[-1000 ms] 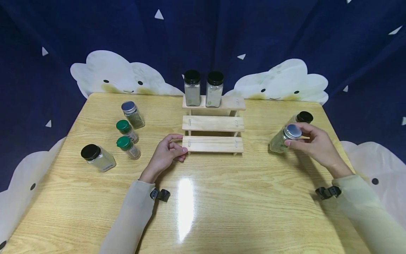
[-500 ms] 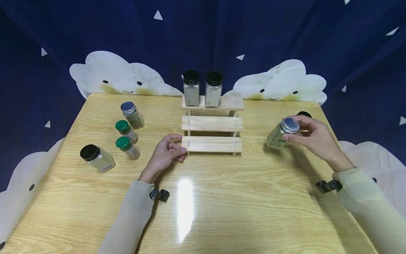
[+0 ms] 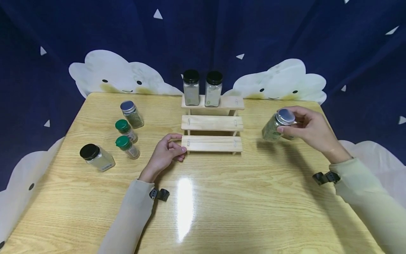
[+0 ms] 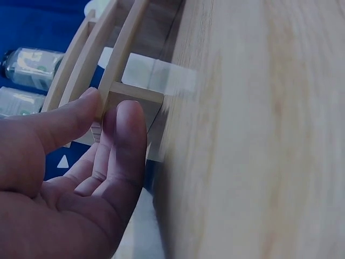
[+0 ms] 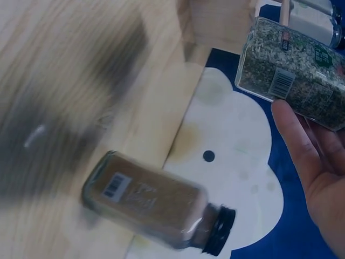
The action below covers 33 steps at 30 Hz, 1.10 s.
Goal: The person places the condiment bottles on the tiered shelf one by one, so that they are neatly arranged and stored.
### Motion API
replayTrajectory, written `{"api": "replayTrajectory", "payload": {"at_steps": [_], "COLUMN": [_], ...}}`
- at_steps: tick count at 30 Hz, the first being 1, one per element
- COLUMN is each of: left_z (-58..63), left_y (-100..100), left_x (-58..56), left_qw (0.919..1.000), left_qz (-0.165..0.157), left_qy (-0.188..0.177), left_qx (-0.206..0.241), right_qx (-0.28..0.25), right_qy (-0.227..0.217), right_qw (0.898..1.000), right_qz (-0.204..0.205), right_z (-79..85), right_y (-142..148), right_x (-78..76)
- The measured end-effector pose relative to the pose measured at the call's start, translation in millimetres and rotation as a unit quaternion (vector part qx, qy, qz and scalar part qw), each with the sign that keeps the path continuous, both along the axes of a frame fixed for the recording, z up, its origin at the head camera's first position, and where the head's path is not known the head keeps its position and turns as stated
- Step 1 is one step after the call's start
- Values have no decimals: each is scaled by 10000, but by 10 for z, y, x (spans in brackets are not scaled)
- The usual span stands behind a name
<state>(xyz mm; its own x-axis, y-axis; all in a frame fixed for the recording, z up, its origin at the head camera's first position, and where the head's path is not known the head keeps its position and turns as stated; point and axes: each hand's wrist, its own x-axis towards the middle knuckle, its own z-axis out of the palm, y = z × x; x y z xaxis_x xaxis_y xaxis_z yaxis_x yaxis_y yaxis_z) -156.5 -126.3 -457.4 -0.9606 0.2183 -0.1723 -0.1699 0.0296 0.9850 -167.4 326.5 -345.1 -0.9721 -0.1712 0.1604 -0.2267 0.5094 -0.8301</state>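
The right hand (image 3: 312,132) pinches the herb jar (image 3: 271,128) between thumb and fingers near its lid (image 3: 285,116), at the right of the table (image 3: 253,201) and seemingly just above it. The jar's long axis looks close to upright, lid on top. The rack (image 3: 211,143) lies to the left of the jar, well apart; the left hand (image 3: 162,153) is the nearer one to it, thumb and fingers holding the lowest shelf's left end.
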Motion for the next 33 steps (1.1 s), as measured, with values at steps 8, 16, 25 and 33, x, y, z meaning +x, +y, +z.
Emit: {"api": "replayTrajectory", "payload": {"at_steps": [8,16,25,33], "left_z": [0,-1,-12,-22], "left_y": [1,3,-1,-2], "left_x": [-2,-8,-14,-14], "left_qw": [10000,10000,10000,10000], "left_qz": [2,23,-4,-20], "left_qy": [14,-15,-12,19], "left_qx": [36,3,2,29], "right_qx": [-127,-266,-49,-131], "right_qy": [178,171,203,204], "right_qw": [9995,9991,9997,9996], "right_qz": [233,278,145,168], "right_z": [161,291,420,503], "right_y": [-140,-243,-289,-348], "right_x": [-88,-161,-260,-374]}}
